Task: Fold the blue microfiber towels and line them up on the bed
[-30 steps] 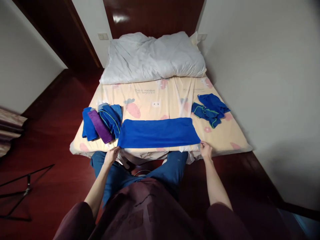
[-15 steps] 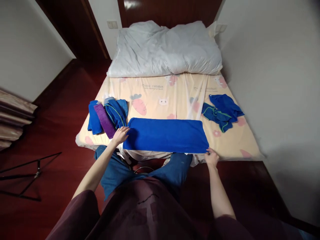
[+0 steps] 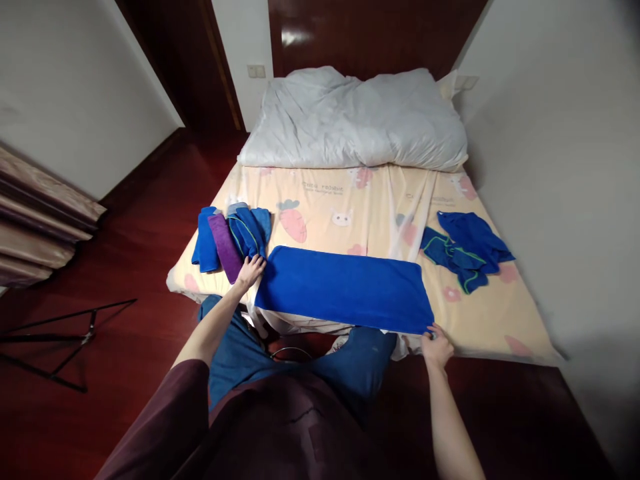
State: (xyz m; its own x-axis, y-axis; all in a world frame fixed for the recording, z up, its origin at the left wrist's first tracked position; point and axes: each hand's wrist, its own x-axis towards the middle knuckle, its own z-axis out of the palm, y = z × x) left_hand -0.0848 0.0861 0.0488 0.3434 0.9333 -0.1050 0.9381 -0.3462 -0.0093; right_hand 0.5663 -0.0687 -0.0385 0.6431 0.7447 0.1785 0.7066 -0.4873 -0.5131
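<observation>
A plain blue towel (image 3: 345, 288) lies flat as a long rectangle along the near edge of the bed. At its near right corner my right hand (image 3: 437, 347) has thumb and fingers closed on the cloth. My left hand (image 3: 251, 270) rests by the towel's left end with its fingers stretched out, touching or very near that edge. Just beyond the left hand are a folded purple towel (image 3: 225, 248), a folded blue towel (image 3: 206, 240) and a blue cloth with green trim (image 3: 247, 230).
Crumpled blue cloths (image 3: 473, 247), one green-edged, lie on the bed's right side. A pale quilt (image 3: 360, 120) is heaped at the headboard (image 3: 370, 40). The patterned bed sheet (image 3: 320, 213) spreads between. Black stand legs (image 3: 90, 333) are on the floor at left, near a curtain (image 3: 45, 220).
My view has turned slightly, so the scene sits lower, further right and a little tilted. Both hands stay at the towel's ends, and the towel keeps its flat shape.
</observation>
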